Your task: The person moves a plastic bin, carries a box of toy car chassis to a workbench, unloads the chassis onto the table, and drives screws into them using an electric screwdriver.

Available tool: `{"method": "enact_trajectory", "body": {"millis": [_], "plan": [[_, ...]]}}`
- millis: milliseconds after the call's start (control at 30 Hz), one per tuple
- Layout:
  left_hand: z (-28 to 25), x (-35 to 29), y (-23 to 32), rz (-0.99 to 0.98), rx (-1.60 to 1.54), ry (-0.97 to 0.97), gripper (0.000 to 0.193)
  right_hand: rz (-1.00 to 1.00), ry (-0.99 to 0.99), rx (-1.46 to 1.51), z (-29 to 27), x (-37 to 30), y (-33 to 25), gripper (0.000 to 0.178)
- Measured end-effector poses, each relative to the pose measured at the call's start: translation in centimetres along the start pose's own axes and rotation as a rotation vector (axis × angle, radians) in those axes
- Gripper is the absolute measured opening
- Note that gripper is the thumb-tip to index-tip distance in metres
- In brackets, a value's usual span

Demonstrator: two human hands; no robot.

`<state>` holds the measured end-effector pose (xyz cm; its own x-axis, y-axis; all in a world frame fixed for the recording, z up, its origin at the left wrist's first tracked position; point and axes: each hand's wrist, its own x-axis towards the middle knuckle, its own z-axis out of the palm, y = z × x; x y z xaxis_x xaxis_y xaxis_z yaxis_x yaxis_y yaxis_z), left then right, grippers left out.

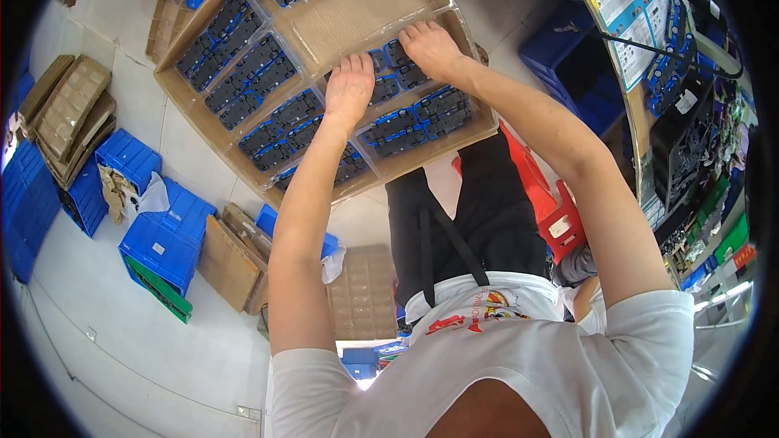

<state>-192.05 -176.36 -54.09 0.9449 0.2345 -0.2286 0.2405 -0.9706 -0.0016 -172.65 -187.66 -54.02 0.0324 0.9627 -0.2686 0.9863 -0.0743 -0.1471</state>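
left hand (349, 85) flat, fingers spread, palm down on the blue-and-black parts (422, 118) in the near row of the big cardboard tray (195, 105); nothing clenched, grip released, pressing not holding. right hand (430, 49) likewise open, fingertips resting on parts at the edge of the bare cardboard patch (357, 4) in the tray's middle. both hands close together, forearms reaching well out from the body.

parts lie in rows under clear film dividers, most rows full; the bare patch sits just beyond the right hand.

judgement: looks like seating or squaring parts in their row. best done with flat palms and even pressure, nudging parts toward the divider rather than lifting, so neighbours don't ride up. keep the tray from tipping at its near edge.

around: blue bins (158, 235) on the floor to the left, stacked brown trays (69, 109) further left, red stool (552, 211) near the legs.
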Motion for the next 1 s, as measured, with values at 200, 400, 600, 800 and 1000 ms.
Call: {"method": "enact_trajectory", "body": {"millis": [200, 400, 600, 800, 1000], "plan": [[0.0, 2.1, 1.2, -0.09, -0.025, -0.022, 0.04, -0.004, -0.033, -0.006, 1.0, 1.0, 1.5, 0.026], [-4.5, 0.1, 0.8, -0.219, -0.301, -0.063, 0.038, 0.138, 0.006, 0.322, -4.2, -1.7, 1.4, 0.024], [-16.8, -2.0, 2.5, -0.259, -0.588, 0.032, 0.064, 0.45, 0.093, 0.766, -15.3, -11.5, 2.4, 0.051], [-30.4, 0.8, 9.2, 0.022, -0.592, 0.074, 0.061, 0.719, 0.328, 0.895, -23.0, -26.0, 4.6, 0.047], [-41.2, 6.3, 21.6, 0.566, -0.504, 0.078, 0.054, 1.059, 0.476, 1.06, -27.8, -39.9, 9.2, 0.048]]}}
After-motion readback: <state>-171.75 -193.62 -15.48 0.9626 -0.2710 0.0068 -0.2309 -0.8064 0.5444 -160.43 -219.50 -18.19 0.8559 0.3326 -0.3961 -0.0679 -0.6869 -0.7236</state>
